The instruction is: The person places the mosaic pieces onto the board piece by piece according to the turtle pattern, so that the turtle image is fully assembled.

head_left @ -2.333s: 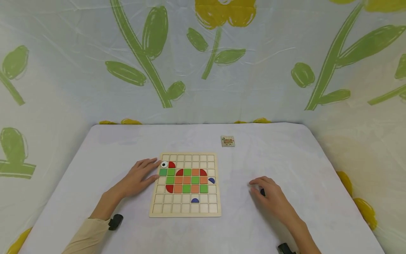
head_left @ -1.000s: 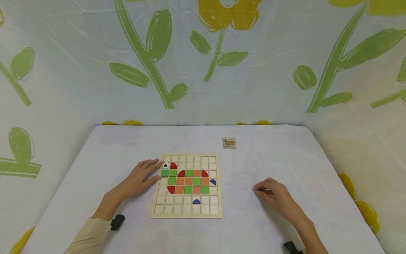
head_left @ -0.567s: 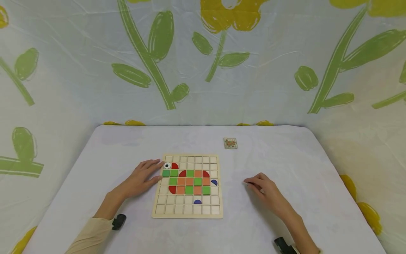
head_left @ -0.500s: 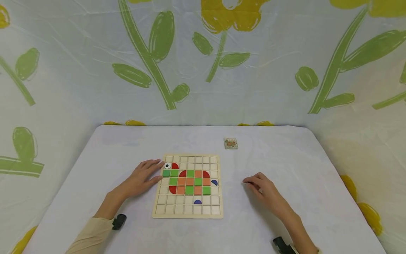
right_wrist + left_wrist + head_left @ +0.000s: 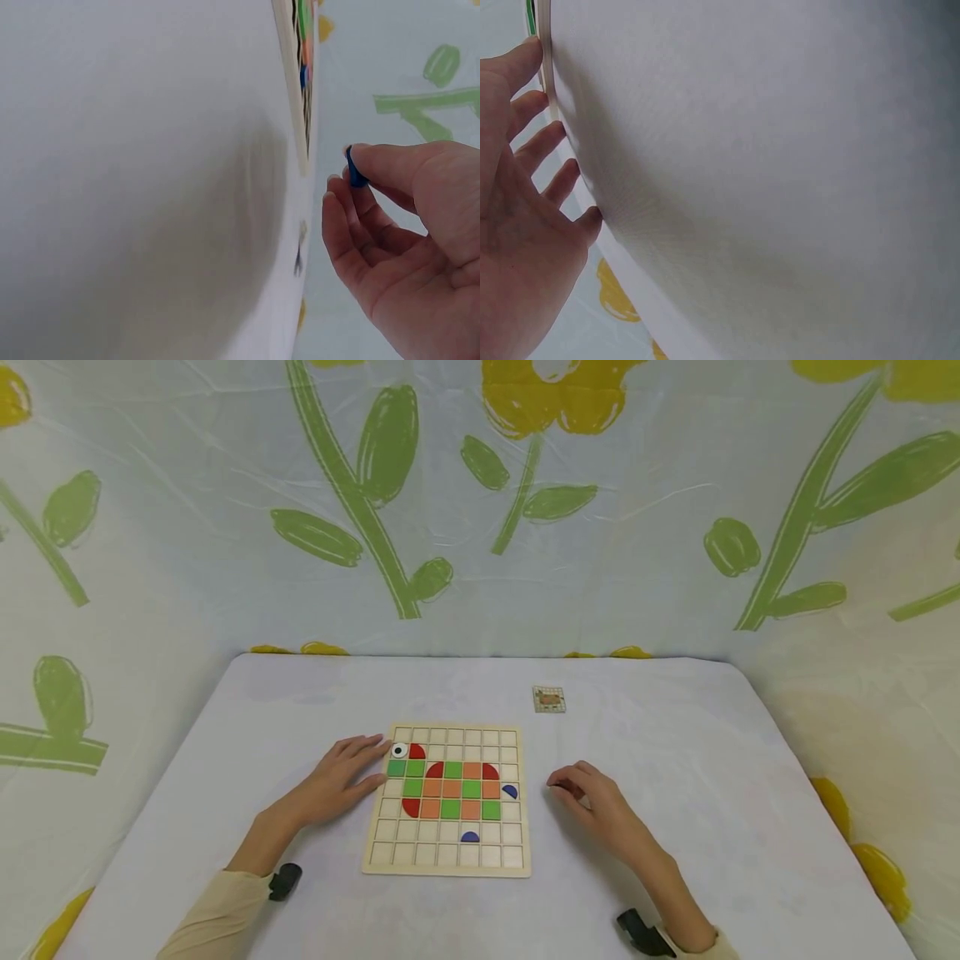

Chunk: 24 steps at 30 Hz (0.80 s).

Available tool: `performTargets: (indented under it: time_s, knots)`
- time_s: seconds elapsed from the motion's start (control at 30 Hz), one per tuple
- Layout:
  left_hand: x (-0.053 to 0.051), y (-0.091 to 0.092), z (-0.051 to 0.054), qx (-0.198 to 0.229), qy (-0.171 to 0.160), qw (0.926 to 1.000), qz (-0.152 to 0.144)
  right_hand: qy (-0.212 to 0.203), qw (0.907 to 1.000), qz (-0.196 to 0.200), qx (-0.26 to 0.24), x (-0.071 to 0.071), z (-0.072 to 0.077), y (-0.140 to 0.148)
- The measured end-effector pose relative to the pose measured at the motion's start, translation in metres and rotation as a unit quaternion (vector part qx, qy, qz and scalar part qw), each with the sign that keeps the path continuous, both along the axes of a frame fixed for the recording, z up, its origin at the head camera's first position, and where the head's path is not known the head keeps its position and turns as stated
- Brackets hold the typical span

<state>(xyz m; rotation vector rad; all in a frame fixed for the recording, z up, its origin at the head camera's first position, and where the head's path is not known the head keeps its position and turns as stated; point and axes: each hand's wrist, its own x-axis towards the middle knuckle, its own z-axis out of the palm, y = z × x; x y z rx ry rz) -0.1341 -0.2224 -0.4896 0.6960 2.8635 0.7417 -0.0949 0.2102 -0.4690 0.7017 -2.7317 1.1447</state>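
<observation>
A square wooden grid board [image 5: 446,856] lies on the table, with green, orange and red tiles set in its cells. A round eye tile [image 5: 399,750] sits near its top left. Two blue half-round tiles are on it, one blue tile [image 5: 510,791] at the right and another blue tile [image 5: 469,837] lower down. My left hand [image 5: 337,783] rests at the board's left edge, fingers fairly straight, thumb and fingertips touching the rim. To the right of the board, my right hand [image 5: 596,797] pinches a small blue tile [image 5: 355,171] between thumb and fingers, above the table.
A small picture card [image 5: 550,699] showing a gridded pattern lies behind the board, to its right. White cloth covers the table [image 5: 675,718]. A flower-printed curtain [image 5: 615,568] stands along the back and sides.
My right hand has closed on the blue tile, lifted it and moved left toward the board. My left hand has stayed at the board's edge. The view has shifted slightly.
</observation>
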Motion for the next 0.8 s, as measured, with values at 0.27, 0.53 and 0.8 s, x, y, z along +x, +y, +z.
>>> performTargets:
  time_s: [0.27, 0.53, 0.8]
  knots:
    - [0.0, 0.001, 0.001, -0.002, 0.002, 1.0, -0.003, -0.021, 0.9995, 0.019, -0.009, -0.003, 0.001, -0.021]
    - [0.001, 0.002, 0.003, 0.001, 0.003, 1.0, -0.002, -0.029, 0.9973, 0.059, -0.032, -0.005, 0.002, -0.043]
    - [-0.001, 0.001, -0.001, -0.003, 0.0, 1.0, -0.002, -0.028, 0.9947, 0.081, -0.058, -0.005, 0.002, -0.063]
